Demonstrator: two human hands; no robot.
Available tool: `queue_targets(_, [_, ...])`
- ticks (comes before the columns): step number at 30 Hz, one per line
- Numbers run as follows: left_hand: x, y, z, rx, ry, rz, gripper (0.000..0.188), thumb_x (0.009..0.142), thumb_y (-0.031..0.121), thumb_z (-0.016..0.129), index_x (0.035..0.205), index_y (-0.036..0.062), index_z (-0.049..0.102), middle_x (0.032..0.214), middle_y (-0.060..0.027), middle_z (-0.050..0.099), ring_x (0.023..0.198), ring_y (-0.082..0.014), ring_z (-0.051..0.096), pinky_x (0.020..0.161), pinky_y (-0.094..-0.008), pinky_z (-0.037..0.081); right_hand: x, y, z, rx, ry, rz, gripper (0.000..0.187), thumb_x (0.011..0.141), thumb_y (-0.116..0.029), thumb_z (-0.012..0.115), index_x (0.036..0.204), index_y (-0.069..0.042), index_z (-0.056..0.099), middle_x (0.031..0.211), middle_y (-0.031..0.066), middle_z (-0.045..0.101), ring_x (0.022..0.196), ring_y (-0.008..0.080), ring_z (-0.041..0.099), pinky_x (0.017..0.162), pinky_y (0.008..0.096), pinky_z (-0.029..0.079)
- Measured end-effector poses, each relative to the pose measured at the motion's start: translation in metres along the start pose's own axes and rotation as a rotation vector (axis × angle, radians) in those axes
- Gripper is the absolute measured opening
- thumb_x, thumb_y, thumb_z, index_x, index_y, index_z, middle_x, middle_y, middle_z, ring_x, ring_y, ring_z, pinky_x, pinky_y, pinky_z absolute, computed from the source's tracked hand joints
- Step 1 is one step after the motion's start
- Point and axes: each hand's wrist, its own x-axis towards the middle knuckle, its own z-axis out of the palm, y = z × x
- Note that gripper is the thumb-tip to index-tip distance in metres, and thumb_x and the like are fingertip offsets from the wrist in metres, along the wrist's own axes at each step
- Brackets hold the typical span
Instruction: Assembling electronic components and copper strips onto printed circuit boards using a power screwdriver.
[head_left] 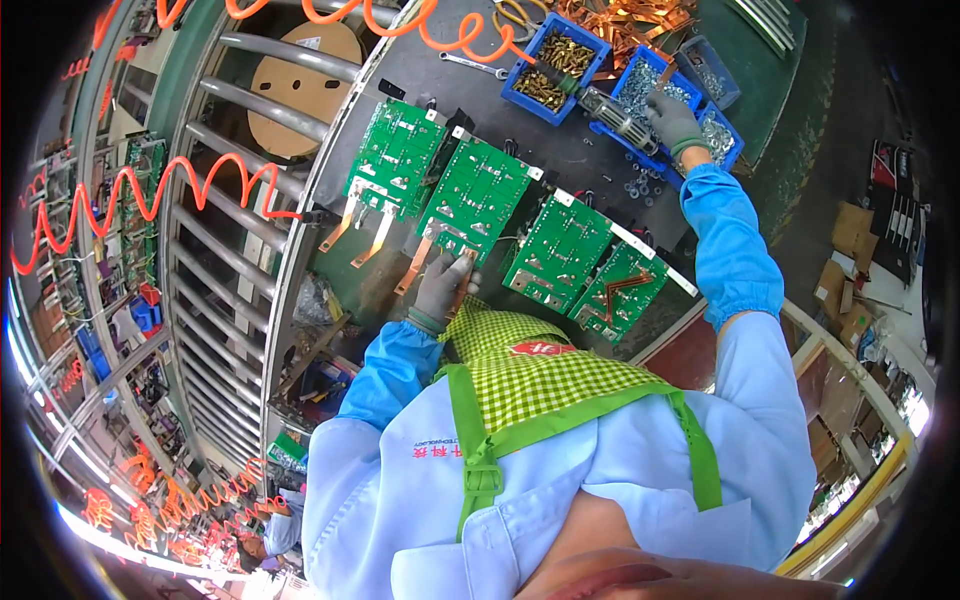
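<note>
My left hand, in a grey glove, is closed on a copper strip at the near edge of a green circuit board. Another copper strip sticks out of that board beside my fingers. My right hand, also gloved, is at a blue bin of small silvery hardware, fingers curled. A narrow copper-coloured piece shows by its fingertips; whether they grip it is unclear. Left of this hand lies a powered screwdriver on an orange coiled hose.
More green boards lie in a row on the dark bench. A blue bin of brass screws, a wrench, loose washers and a copper strip heap are farther off. A roller conveyor runs along the left.
</note>
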Motion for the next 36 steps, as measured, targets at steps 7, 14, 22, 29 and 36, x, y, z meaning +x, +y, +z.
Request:
queue_targets(7, [0.014, -0.005, -0.013, 0.075, -0.149, 0.041, 0.023, 0.088, 0.021, 0.053, 0.093, -0.0014, 0.054, 0.075, -0.0094, 0.056, 0.059, -0.0139, 0.053, 0.055, -0.0243, 0.043, -0.048, -0.094, -0.079, 0.699, 0.224, 0.086, 0.020, 0.081, -0.014, 0.056, 0.099, -0.005, 0.055, 0.081, 0.0076, 0.062, 0.075, 0.0101, 0.059, 0.063, 0.0250, 0.047])
queue_targets(14, [0.003, 0.012, -0.010, 0.068, -0.103, -0.101, 0.020, 0.087, 0.018, 0.054, 0.094, -0.0017, 0.053, 0.077, -0.0073, 0.057, 0.062, -0.0131, 0.054, 0.050, -0.0231, 0.044, -0.155, -0.282, 0.001, 0.546, -0.041, -0.355, 0.020, 0.079, -0.020, 0.060, 0.093, -0.005, 0.059, 0.087, 0.0109, 0.061, 0.079, 0.0249, 0.059, 0.071, 0.0351, 0.048])
queue_targets(22, [0.001, 0.015, -0.017, 0.054, -0.267, -0.052, 0.019, 0.088, 0.018, 0.052, 0.096, 0.0007, 0.055, 0.078, -0.0053, 0.058, 0.062, -0.0099, 0.055, 0.052, -0.0204, 0.044, -0.164, -0.298, 0.083, 0.314, -0.030, -0.317, 0.022, 0.079, -0.016, 0.059, 0.099, -0.006, 0.058, 0.093, 0.0143, 0.059, 0.085, 0.0310, 0.058, 0.073, 0.0373, 0.047])
queue_targets(29, [0.009, 0.006, -0.021, -0.009, -0.296, -0.013, 0.016, 0.088, 0.016, 0.053, 0.095, 0.0010, 0.054, 0.078, -0.0057, 0.057, 0.059, -0.0086, 0.054, 0.050, -0.0187, 0.045, -0.169, -0.300, 0.085, 0.353, -0.042, -0.248, 0.018, 0.078, -0.014, 0.060, 0.094, -0.005, 0.059, 0.091, 0.0130, 0.059, 0.084, 0.0294, 0.058, 0.073, 0.0359, 0.048])
queue_targets(36, [0.003, 0.010, -0.017, -0.011, -0.247, -0.038, 0.018, 0.087, 0.014, 0.053, 0.097, -0.0012, 0.054, 0.081, -0.0071, 0.057, 0.065, -0.0108, 0.056, 0.054, -0.0185, 0.047, -0.169, -0.299, 0.074, 0.476, 0.021, -0.210, 0.019, 0.079, -0.018, 0.057, 0.091, -0.004, 0.061, 0.088, 0.0136, 0.058, 0.086, 0.0299, 0.056, 0.076, 0.0375, 0.046])
